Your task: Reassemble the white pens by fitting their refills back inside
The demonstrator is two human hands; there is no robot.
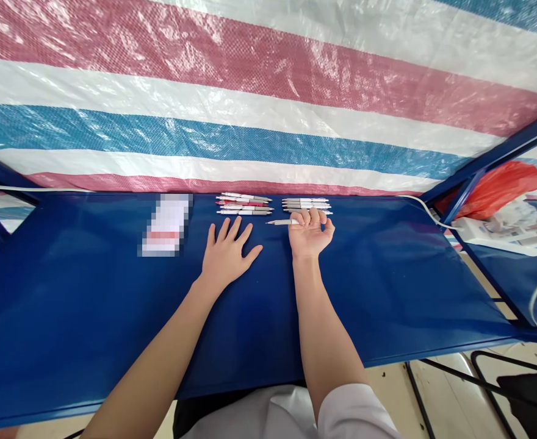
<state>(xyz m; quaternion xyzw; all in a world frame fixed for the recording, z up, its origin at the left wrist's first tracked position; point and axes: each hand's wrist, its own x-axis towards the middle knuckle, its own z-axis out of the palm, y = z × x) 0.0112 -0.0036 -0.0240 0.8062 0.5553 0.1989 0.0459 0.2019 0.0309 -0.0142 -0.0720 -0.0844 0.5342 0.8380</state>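
Note:
My left hand (226, 255) lies palm down on the blue table (250, 317), fingers spread, holding nothing. My right hand (310, 235) is turned palm up with its fingers curled round a white pen (277, 222), whose tip points left. Just beyond my left hand is a pile of several white, grey and red pens (244, 205). Another group of several white and grey pens (306, 203) lies side by side right behind my right hand, partly hidden by its fingertips.
A blurred white sheet with a red band (165, 224) lies left of the pens. Behind the table hangs a striped plastic sheet (250, 97). A red bag (495, 189), white items and a white cable (426, 208) are at the right.

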